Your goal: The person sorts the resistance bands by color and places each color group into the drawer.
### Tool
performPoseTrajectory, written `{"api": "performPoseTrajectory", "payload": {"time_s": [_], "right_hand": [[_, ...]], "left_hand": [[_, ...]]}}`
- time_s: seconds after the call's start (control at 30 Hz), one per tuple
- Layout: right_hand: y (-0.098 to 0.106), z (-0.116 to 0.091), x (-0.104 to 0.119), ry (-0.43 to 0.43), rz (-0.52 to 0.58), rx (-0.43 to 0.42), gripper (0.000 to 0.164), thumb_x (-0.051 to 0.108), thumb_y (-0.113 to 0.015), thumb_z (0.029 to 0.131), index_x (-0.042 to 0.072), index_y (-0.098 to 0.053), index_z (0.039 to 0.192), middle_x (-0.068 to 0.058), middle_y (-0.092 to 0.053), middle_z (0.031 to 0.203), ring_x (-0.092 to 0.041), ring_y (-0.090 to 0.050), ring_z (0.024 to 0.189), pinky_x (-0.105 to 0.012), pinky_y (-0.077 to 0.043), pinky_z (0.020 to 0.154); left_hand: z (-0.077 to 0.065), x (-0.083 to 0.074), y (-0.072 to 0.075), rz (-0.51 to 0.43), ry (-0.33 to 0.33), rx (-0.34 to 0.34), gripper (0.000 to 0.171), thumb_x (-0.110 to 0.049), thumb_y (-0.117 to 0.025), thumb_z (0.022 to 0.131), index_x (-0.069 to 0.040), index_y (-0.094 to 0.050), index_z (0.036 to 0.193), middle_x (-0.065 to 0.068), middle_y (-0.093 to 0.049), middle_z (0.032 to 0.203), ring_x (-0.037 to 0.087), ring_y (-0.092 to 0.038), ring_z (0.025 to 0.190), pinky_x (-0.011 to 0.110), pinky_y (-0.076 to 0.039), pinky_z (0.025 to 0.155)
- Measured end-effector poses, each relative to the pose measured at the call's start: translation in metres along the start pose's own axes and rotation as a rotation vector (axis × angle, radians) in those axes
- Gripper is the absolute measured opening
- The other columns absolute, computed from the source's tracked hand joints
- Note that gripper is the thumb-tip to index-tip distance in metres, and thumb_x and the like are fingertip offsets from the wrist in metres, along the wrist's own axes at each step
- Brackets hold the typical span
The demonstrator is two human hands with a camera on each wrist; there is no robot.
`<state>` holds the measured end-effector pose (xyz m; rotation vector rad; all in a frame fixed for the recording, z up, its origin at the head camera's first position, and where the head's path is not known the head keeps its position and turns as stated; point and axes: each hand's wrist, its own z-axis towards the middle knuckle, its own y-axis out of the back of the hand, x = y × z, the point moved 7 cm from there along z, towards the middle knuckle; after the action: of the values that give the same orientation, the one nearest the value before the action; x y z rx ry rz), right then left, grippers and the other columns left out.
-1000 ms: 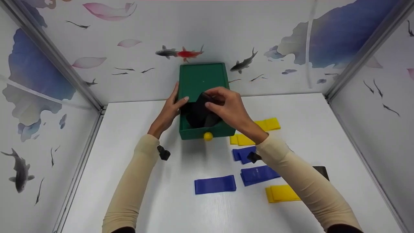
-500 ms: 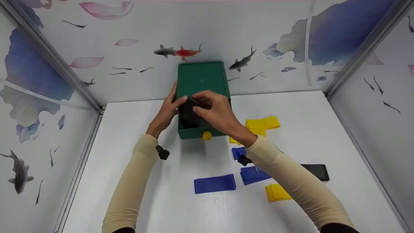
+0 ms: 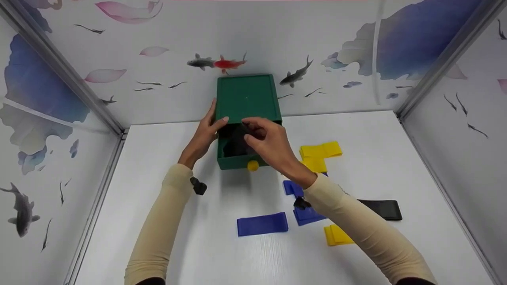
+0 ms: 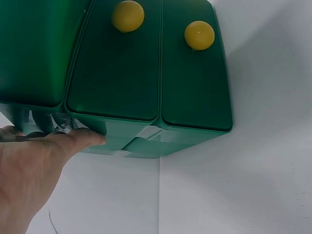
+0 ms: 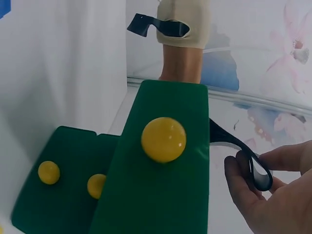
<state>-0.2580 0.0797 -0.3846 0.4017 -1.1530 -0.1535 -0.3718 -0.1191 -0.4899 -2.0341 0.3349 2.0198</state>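
A green drawer cabinet [image 3: 247,99] stands against the back wall, its top drawer [image 3: 233,163] pulled out by a yellow-knobbed front. My left hand [image 3: 204,132] rests along the cabinet's left side with fairly straight fingers, its thumb near the top's front edge. Over the drawer, my right hand [image 3: 273,144] pinches a black resistance band [image 5: 222,132] between thumb and fingers. In the right wrist view the band bends into a loop at the fingertips, and its other end passes behind the drawer front. Dark material [image 3: 235,144] fills much of the drawer; its separate pieces cannot be told apart.
Yellow bands [image 3: 321,150] and blue bands [image 3: 262,224] lie folded flat on the white table [image 3: 206,245], right of and in front of the cabinet. A black band [image 3: 386,209] lies partly under the right forearm. Printed walls enclose the table's back and sides.
My right hand has shifted left over the drawer, then slightly back right and lower, and the black band sits deeper in the drawer. The left hand stays against the cabinet.
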Motion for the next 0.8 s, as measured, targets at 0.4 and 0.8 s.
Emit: {"api": "performPoseTrajectory", "payload": {"time_s": [0.4, 0.8], "right_hand": [[0.028, -0.012, -0.033, -0.094, -0.112, 0.046, 0.039, 0.003, -0.072, 0.104, 0.002, -0.066, 0.143, -0.015, -0.071, 0.127, -0.029, -0.070, 0.108, -0.043, -0.061, 0.103], [0.040, -0.012, -0.030, -0.056, -0.245, 0.103, 0.031, 0.008, -0.075, 0.105, -0.003, -0.074, 0.133, -0.015, -0.077, 0.118, -0.028, -0.072, 0.100, -0.042, -0.064, 0.095]], "left_hand": [[-0.002, 0.000, 0.001, 0.003, 0.003, -0.006, 0.095, -0.050, -0.067, 0.108, -0.039, -0.004, 0.178, -0.002, -0.003, 0.186, 0.027, -0.018, 0.168, 0.065, -0.025, 0.130], [-0.002, 0.002, 0.002, 0.020, 0.005, -0.007, 0.097, -0.054, -0.068, 0.106, -0.043, -0.004, 0.177, -0.005, -0.002, 0.186, 0.027, -0.017, 0.168, 0.065, -0.025, 0.131]]}}
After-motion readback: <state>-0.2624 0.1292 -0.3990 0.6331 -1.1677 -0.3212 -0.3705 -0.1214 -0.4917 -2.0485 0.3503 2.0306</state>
